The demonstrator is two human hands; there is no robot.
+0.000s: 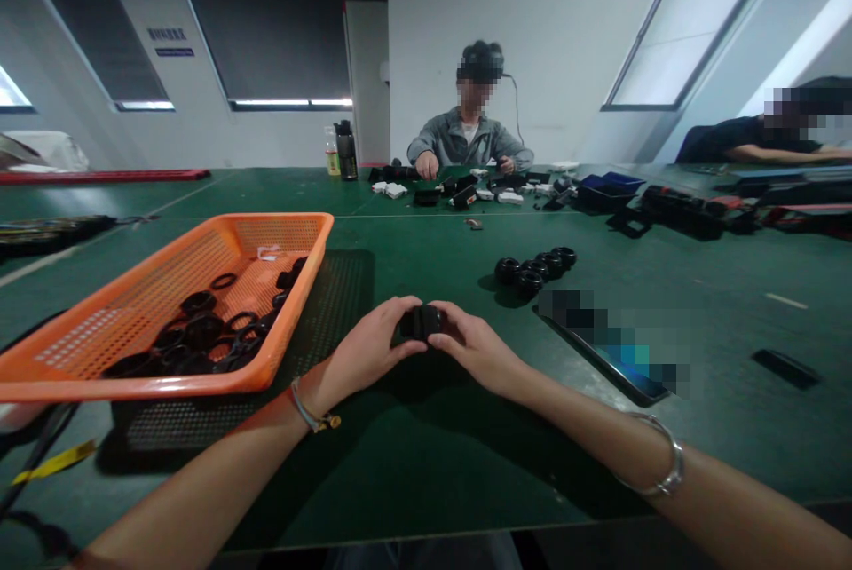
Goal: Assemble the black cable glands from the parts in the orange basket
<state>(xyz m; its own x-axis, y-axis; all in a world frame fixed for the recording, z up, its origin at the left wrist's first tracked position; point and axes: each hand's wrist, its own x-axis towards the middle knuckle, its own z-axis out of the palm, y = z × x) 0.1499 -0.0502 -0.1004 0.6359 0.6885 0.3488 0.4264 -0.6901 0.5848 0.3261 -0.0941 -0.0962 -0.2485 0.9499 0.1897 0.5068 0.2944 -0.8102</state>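
My left hand (369, 348) and my right hand (476, 348) meet over the green table (426, 446), both pinched on one small black round part (422, 321) held between their fingertips. Left of my hands an orange mesh basket (86, 375) holds several black rings and round parts (200, 335). A short row of several finished-looking black round parts (536, 268) lies on the table beyond my right hand.
A phone (619, 357) lies face up right of my hands, and a small black flat piece (785, 368) farther right. A person (469, 139) sits across the table among black and white parts (466, 190). Another person's arm (765, 153) rests at the far right.
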